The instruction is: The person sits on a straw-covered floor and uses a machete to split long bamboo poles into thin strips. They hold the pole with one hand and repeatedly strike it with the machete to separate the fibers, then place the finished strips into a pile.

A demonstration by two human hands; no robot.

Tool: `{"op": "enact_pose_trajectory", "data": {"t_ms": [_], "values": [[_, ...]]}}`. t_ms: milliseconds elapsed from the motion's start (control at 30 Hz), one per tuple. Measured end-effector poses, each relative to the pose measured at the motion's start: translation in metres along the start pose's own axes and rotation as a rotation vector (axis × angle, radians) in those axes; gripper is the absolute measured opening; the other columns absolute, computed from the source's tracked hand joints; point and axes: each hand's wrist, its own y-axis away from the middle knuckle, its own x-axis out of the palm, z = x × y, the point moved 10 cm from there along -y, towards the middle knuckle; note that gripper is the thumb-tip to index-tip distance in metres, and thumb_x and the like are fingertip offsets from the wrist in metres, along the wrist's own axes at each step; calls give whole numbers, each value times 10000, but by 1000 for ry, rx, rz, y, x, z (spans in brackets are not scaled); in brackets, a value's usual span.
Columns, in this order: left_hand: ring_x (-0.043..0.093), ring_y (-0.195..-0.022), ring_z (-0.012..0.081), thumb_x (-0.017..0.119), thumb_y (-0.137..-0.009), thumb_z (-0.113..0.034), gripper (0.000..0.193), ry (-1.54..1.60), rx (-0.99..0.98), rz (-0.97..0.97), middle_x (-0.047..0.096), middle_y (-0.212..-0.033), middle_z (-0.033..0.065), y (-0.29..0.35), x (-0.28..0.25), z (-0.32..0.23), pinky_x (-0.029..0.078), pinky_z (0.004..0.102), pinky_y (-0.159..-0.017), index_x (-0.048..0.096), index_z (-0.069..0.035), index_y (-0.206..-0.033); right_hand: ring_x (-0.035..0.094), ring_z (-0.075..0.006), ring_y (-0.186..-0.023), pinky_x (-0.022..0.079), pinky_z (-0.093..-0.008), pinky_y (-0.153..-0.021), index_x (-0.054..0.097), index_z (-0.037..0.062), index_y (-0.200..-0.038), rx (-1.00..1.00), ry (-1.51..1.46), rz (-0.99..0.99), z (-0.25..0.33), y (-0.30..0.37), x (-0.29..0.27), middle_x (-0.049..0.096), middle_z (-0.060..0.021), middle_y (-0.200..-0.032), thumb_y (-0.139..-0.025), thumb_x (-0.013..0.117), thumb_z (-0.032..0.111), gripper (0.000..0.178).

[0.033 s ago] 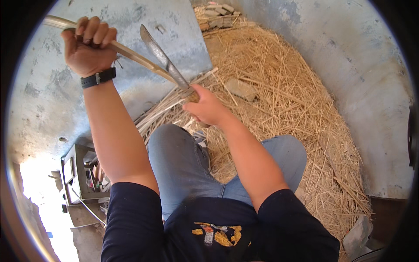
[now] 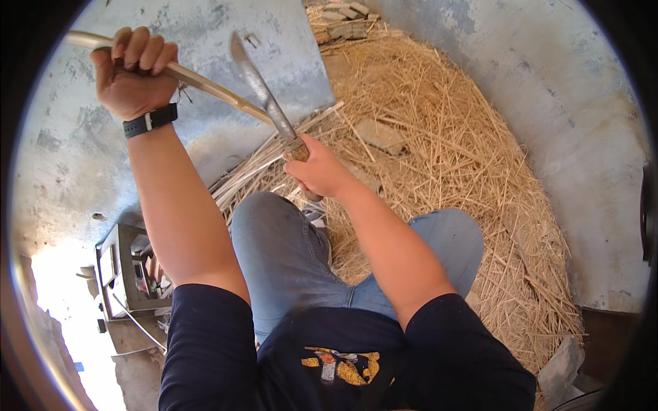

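My left hand (image 2: 137,72), with a dark watch on its wrist, is closed around a long pale bamboo strip (image 2: 205,84) at the upper left. The strip slants down to the right, and its lower part meets the blade near my right hand. In my right hand (image 2: 321,168) is a machete (image 2: 264,92), gripped by its wooden handle (image 2: 296,148). Its grey blade points up and slightly left, crossing in front of the strip. Whether the edge is in the strip or only against it, I cannot tell.
Thin shavings and strips (image 2: 250,171) lie beyond my left knee. Straw-like scraps (image 2: 439,130) cover the floor, with a flat stone (image 2: 381,137) among them. Worn blue-grey walls (image 2: 548,123) stand around, bricks (image 2: 346,20) at the back, a cluttered wooden frame (image 2: 133,270) at left.
My left hand and the bamboo strip have shifted slightly left. The machete blade has tilted a little more upright, its tip moving up and to the right.
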Motion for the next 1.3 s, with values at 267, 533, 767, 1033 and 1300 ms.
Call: {"op": "enact_pose_trajectory", "data": {"t_ms": [267,533,767,1033,1300], "values": [[280,-446,73,622,-884,-427,344,75,-5,-46,361,-527,-90,24,-63,-27,275,256,-455,537,-183,-657,689,-282,-768,547,-400,-686,512,-49,-1321,326,296,-462,-146,-3,-64,695,-202,-952,-863,643,157,519],[284,-457,110,506,-789,-385,283,-138,60,-298,359,-540,-69,30,-127,-58,273,278,-499,449,-180,-602,710,-357,-918,570,-429,-787,520,-73,-1273,146,360,-547,-169,7,-29,692,-285,-1026,-832,639,147,507],[263,-495,107,490,-811,-380,269,-341,148,-448,324,-568,-62,50,-162,-90,250,287,-530,450,-171,-647,667,-404,-1081,520,-450,-952,540,-41,-1276,410,240,-455,-173,-8,-38,673,-275,-1159,-840,670,186,509],[246,-488,116,436,-874,-376,312,-408,183,-514,320,-567,-44,37,-151,-85,250,287,-526,446,-158,-651,655,-437,-1111,530,-454,-959,544,-5,-1270,370,432,-547,-229,20,-56,671,-268,-1194,-839,678,181,488],[258,-505,136,394,-939,-415,367,-532,191,-532,328,-602,-14,35,-155,-99,252,295,-515,442,-135,-708,660,-417,-1113,532,-469,-962,529,-56,-1260,656,450,-597,-235,38,-70,665,-295,-1166,-871,663,164,467]]}}
